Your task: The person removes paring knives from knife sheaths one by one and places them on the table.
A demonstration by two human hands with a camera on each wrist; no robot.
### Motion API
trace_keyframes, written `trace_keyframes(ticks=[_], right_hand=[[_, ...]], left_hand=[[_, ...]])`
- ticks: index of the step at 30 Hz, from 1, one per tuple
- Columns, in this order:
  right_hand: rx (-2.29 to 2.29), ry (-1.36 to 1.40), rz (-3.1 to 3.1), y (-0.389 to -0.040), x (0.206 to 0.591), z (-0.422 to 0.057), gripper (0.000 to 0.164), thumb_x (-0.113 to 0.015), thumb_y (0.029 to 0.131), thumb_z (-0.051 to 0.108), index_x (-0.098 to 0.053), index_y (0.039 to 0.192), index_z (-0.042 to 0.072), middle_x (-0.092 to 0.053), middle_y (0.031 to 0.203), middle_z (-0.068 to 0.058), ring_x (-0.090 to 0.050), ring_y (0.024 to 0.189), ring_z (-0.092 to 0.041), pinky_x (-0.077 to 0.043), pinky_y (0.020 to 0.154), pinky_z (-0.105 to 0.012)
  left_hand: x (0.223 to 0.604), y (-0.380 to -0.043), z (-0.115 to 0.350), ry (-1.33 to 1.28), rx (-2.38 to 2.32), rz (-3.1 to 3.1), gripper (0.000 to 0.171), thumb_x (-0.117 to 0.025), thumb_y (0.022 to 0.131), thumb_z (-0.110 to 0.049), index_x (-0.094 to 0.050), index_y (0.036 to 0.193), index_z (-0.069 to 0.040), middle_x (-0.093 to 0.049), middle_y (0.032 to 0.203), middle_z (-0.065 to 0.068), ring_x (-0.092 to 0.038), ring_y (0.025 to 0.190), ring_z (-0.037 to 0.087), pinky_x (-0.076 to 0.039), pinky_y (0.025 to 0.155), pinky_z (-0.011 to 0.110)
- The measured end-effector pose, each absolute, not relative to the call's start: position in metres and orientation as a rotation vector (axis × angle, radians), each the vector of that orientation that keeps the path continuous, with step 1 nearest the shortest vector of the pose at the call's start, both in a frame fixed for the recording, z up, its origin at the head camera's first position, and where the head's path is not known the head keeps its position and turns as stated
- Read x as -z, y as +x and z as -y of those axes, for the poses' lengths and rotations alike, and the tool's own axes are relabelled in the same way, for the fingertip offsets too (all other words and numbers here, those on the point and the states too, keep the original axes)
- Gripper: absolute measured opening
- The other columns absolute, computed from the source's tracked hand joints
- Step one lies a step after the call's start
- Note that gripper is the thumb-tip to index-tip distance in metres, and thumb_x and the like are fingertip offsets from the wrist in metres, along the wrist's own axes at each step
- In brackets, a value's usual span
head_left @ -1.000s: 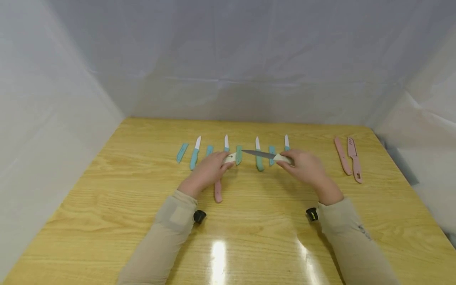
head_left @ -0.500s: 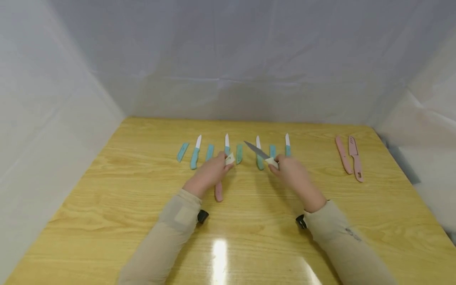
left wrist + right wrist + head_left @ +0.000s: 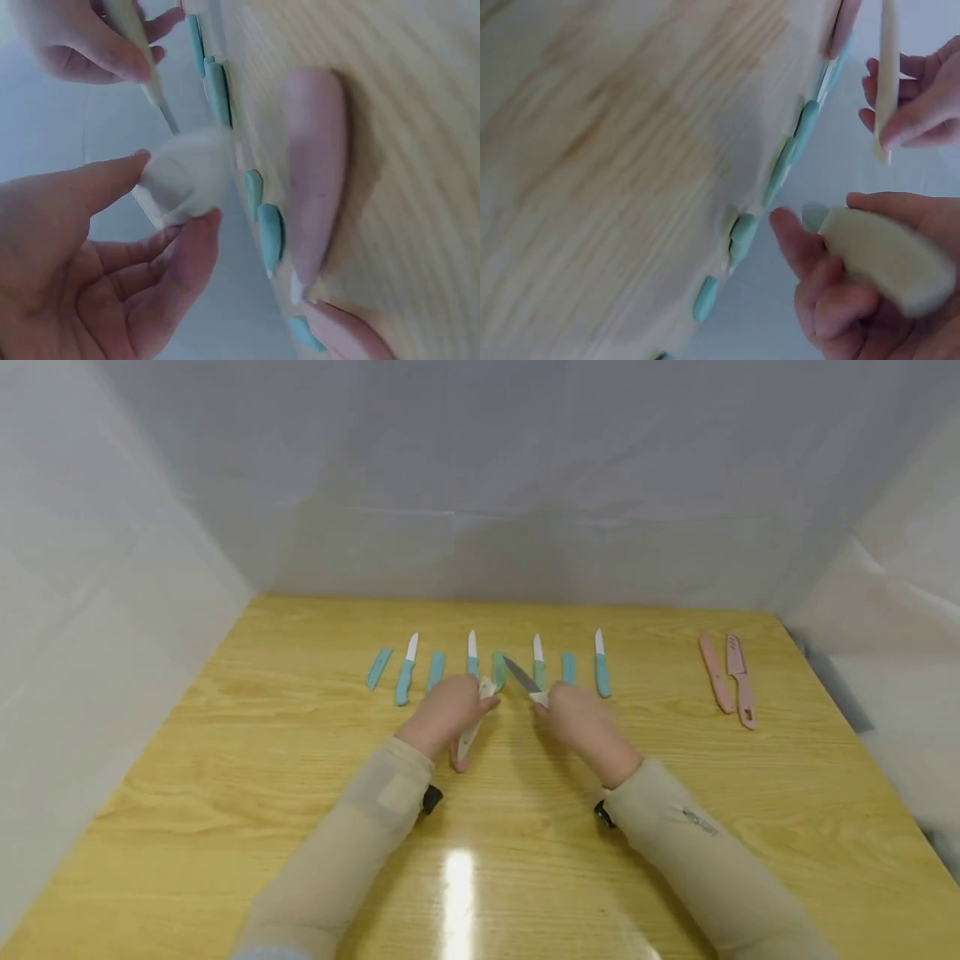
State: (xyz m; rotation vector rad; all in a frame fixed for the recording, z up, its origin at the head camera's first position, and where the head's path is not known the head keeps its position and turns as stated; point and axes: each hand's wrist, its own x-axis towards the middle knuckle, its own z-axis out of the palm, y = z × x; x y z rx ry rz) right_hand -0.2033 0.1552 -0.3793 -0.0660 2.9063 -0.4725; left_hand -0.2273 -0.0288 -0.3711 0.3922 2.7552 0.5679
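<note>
My left hand [image 3: 450, 706] pinches a cream knife sheath [image 3: 468, 739] between thumb and fingers, over a pink-handled knife [image 3: 319, 165] lying on the table. In my right hand [image 3: 579, 714] is a knife with a cream handle [image 3: 889, 259] and a dark grey blade [image 3: 520, 674]. The blade slants up and left, its tip near the green sheath [image 3: 499, 671] in the head view. Both hands are close together above the table. In the left wrist view the cream sheath is blurred, with the blade just beyond it.
A row of knives with white blades, including a blue-handled knife [image 3: 403, 683] and another blue-handled knife [image 3: 603, 677], lies across the wooden table [image 3: 300, 777]. Blue sheaths, one [image 3: 379, 668] at the left, lie between them. Two long pink pieces [image 3: 742, 685] rest far right.
My right hand has moved left with the knife, bringing the blade nearer my left hand. The cream sheath has turned from roughly level to slanting steeply in the head view.
</note>
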Motion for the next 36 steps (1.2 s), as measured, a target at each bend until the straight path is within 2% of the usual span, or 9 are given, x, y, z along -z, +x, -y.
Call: trace_keyframes(ticks=[2, 7, 11, 14, 16, 19, 21, 31, 36], right_hand=[[0.519, -0.09, -2.907, -0.204, 0.382, -0.153, 0.037, -0.05, 0.101, 0.035, -0.059, 0.089, 0.001, -0.054, 0.067, -0.006, -0.048, 0.054, -0.016, -0.037, 0.046, -0.026], [0.591, -0.041, -2.856, -0.208, 0.384, -0.146, 0.039, -0.05, 0.101, 0.035, -0.055, 0.075, 0.006, -0.049, 0.062, -0.003, -0.045, 0.05, -0.014, -0.037, 0.044, -0.025], [0.523, 0.044, -2.798, -0.212, 0.384, -0.139, 0.045, -0.05, 0.1, 0.041, -0.054, 0.068, 0.01, -0.048, 0.059, -0.001, -0.043, 0.047, -0.012, -0.034, 0.042, -0.024], [0.469, 0.077, -2.762, -0.214, 0.386, -0.136, 0.044, -0.051, 0.1, 0.041, -0.057, 0.07, 0.01, -0.048, 0.06, -0.001, -0.043, 0.047, -0.012, -0.033, 0.041, -0.023], [0.445, 0.076, -2.756, -0.216, 0.389, -0.134, 0.042, -0.052, 0.1, 0.039, -0.06, 0.072, 0.008, -0.051, 0.062, -0.002, -0.044, 0.048, -0.012, -0.034, 0.042, -0.023], [0.405, 0.077, -2.765, -0.219, 0.393, -0.131, 0.04, -0.054, 0.099, 0.037, -0.062, 0.073, 0.008, -0.056, 0.066, -0.004, -0.048, 0.049, -0.013, -0.036, 0.042, -0.023], [0.371, 0.066, -2.776, -0.222, 0.394, -0.129, 0.039, -0.055, 0.098, 0.037, -0.062, 0.072, 0.008, -0.059, 0.069, -0.006, -0.051, 0.05, -0.013, -0.038, 0.043, -0.024], [0.311, 0.03, -2.783, -0.228, 0.397, -0.122, 0.033, -0.06, 0.095, 0.035, -0.063, 0.079, 0.006, -0.061, 0.072, -0.007, -0.054, 0.052, -0.014, -0.039, 0.044, -0.025], [0.346, 0.016, -2.767, -0.231, 0.395, -0.122, 0.033, -0.062, 0.094, 0.034, -0.063, 0.08, 0.004, -0.063, 0.072, -0.009, -0.058, 0.048, -0.013, -0.042, 0.043, -0.024]], left_hand=[[0.371, -0.228, 0.027, 0.367, -0.568, -2.744, 0.047, -0.05, 0.1, -0.042, -0.061, 0.091, 0.003, -0.064, 0.058, 0.009, -0.064, 0.049, 0.018, -0.054, 0.085, 0.034], [0.368, -0.231, 0.022, 0.293, -0.62, -2.713, 0.053, -0.05, 0.101, -0.04, -0.061, 0.108, 0.012, -0.068, 0.062, 0.019, -0.066, 0.049, 0.024, -0.051, 0.096, 0.036], [0.368, -0.233, 0.017, 0.172, -0.687, -2.639, 0.048, -0.051, 0.101, -0.036, -0.06, 0.112, 0.009, -0.071, 0.085, 0.024, -0.066, 0.048, 0.027, -0.058, 0.078, 0.035], [0.372, -0.234, 0.013, 0.13, -0.646, -2.602, 0.04, -0.053, 0.1, -0.036, -0.062, 0.104, 0.002, -0.068, 0.106, 0.022, -0.067, 0.053, 0.026, -0.059, 0.059, 0.037], [0.375, -0.235, 0.01, 0.143, -0.561, -2.606, 0.035, -0.054, 0.099, -0.036, -0.063, 0.098, -0.003, -0.065, 0.112, 0.017, -0.07, 0.066, 0.023, -0.059, 0.063, 0.036], [0.38, -0.238, 0.007, 0.224, -0.383, -2.68, 0.033, -0.055, 0.098, -0.039, -0.064, 0.092, -0.007, -0.066, 0.107, 0.009, -0.066, 0.088, 0.021, -0.057, 0.081, 0.036], [0.382, -0.241, 0.004, 0.278, -0.267, -2.733, 0.032, -0.056, 0.098, -0.038, -0.065, 0.09, -0.009, -0.066, 0.101, 0.007, -0.063, 0.094, 0.021, -0.053, 0.09, 0.038], [0.385, -0.246, 0.003, 0.334, -0.244, -2.759, 0.029, -0.061, 0.095, -0.032, -0.065, 0.085, -0.005, -0.066, 0.093, 0.008, -0.06, 0.082, 0.02, -0.053, 0.082, 0.036], [0.385, -0.245, 0.007, 0.343, -0.316, -2.734, 0.028, -0.064, 0.094, -0.033, -0.065, 0.089, -0.005, -0.065, 0.09, 0.005, -0.059, 0.081, 0.018, -0.052, 0.084, 0.033]])
